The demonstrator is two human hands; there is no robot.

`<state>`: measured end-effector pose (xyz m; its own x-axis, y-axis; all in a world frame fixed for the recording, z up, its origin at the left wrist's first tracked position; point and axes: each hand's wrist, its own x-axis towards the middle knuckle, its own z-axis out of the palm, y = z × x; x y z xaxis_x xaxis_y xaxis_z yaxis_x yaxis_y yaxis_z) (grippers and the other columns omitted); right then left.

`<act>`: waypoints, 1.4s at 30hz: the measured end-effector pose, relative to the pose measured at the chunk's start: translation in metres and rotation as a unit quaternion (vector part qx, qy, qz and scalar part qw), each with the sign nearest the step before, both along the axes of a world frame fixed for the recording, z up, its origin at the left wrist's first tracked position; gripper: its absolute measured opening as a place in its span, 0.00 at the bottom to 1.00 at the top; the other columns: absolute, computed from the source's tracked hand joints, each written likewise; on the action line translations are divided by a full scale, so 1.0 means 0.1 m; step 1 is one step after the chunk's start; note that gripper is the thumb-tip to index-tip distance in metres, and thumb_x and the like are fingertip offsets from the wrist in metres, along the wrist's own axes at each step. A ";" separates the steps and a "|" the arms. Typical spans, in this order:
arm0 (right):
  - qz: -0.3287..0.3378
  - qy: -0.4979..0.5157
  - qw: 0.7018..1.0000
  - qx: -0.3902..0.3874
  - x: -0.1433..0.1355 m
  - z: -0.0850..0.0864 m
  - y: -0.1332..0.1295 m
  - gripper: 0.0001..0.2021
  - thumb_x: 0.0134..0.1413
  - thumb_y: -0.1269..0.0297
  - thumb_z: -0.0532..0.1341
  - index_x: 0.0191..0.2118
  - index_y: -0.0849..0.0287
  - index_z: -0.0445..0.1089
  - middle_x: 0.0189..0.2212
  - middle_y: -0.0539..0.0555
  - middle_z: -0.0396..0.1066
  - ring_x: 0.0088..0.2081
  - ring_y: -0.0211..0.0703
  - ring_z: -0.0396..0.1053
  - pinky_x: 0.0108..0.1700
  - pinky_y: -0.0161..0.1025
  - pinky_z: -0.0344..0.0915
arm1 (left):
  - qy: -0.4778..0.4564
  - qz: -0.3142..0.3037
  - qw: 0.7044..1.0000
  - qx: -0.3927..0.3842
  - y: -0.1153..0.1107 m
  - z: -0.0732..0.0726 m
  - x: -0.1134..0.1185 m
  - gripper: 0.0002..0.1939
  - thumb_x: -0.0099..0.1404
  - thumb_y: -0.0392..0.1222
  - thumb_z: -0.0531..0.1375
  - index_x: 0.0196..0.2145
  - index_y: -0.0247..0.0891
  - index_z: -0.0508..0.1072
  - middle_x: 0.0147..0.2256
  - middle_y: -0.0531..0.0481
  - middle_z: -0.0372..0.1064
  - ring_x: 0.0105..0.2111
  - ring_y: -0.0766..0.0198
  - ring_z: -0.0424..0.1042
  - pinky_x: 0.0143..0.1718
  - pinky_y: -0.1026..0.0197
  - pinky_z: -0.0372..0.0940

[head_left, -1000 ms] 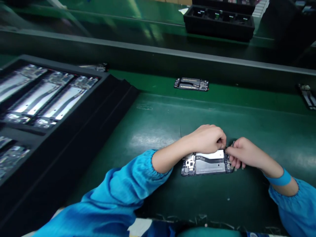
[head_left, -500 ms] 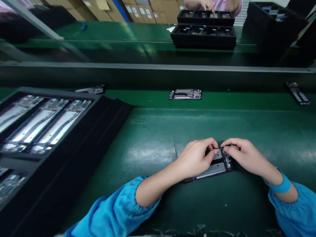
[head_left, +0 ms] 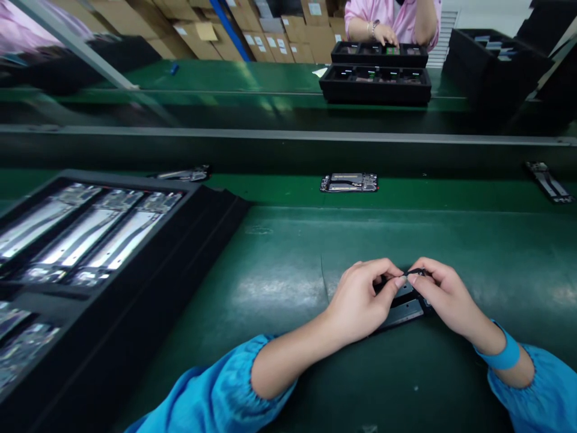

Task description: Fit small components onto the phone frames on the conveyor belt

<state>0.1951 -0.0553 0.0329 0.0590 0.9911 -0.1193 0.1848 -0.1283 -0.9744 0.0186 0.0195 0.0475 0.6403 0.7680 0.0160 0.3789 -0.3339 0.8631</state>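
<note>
An opened phone chassis (head_left: pixel 406 312), dark with silvery metal plates, lies tilted on the green bench surface under both hands. My left hand (head_left: pixel 363 300) covers its left part, with thumb and forefinger pinched at the upper edge. Close against those fingertips, my right hand (head_left: pixel 444 294) also pinches at that edge and hides much of the chassis's right end. Whatever small piece sits between the fingers is too hidden to name. A blue band (head_left: pixel 502 352) circles the right wrist.
At left stands a black foam tray (head_left: pixel 180 240) holding several opened phones. More phone chassis lie along the bench's far strip: one in the middle (head_left: pixel 349 182), one at right (head_left: pixel 549 182), one behind the tray (head_left: pixel 184 174). Beyond a rail, a person's hand (head_left: pixel 384 34) works over black trays (head_left: pixel 376 93).
My right hand has come in leftward over the chassis's end, covering the board that showed before. Both hands' fingertips are now closer together. The whole view has shifted slightly.
</note>
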 end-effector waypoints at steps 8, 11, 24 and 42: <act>-0.095 0.014 0.995 0.029 -0.14 -0.03 0.01 0.11 0.59 0.60 0.58 0.27 0.56 0.61 0.22 0.46 0.56 0.25 0.41 0.55 0.27 0.35 0.53 | -0.013 0.013 1.000 0.000 0.00 0.02 0.02 0.07 0.67 0.42 0.60 0.33 0.42 0.78 0.30 0.54 0.76 0.29 0.66 0.70 0.35 0.61 0.62; -0.075 0.039 0.996 0.026 -0.13 -0.02 0.01 0.10 0.60 0.60 0.58 0.28 0.56 0.62 0.23 0.46 0.57 0.26 0.41 0.55 0.27 0.35 0.53 | -0.024 0.012 1.000 -0.009 0.00 0.03 0.03 0.07 0.67 0.42 0.60 0.33 0.42 0.78 0.30 0.55 0.76 0.28 0.67 0.69 0.34 0.62 0.62; -0.105 0.026 0.994 0.035 -0.15 -0.01 -0.01 0.13 0.58 0.59 0.58 0.25 0.55 0.59 0.21 0.46 0.54 0.24 0.41 0.53 0.26 0.35 0.51 | -0.011 0.014 1.000 0.014 -0.03 0.05 0.02 0.06 0.67 0.41 0.60 0.34 0.43 0.77 0.31 0.54 0.76 0.31 0.65 0.70 0.37 0.59 0.61; -0.099 0.015 0.993 0.057 -0.13 0.00 -0.02 0.11 0.58 0.63 0.60 0.26 0.57 0.63 0.20 0.45 0.56 0.23 0.39 0.53 0.24 0.34 0.51 | -0.016 0.011 1.000 0.016 -0.05 0.07 0.01 0.05 0.68 0.41 0.60 0.36 0.43 0.77 0.32 0.56 0.76 0.32 0.65 0.70 0.38 0.59 0.60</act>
<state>0.1816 -0.0575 0.0325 0.2521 0.9676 -0.0125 0.1369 -0.0484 -0.9894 0.0191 0.0140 0.0550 0.6222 0.7805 0.0609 0.3584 -0.3532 0.8642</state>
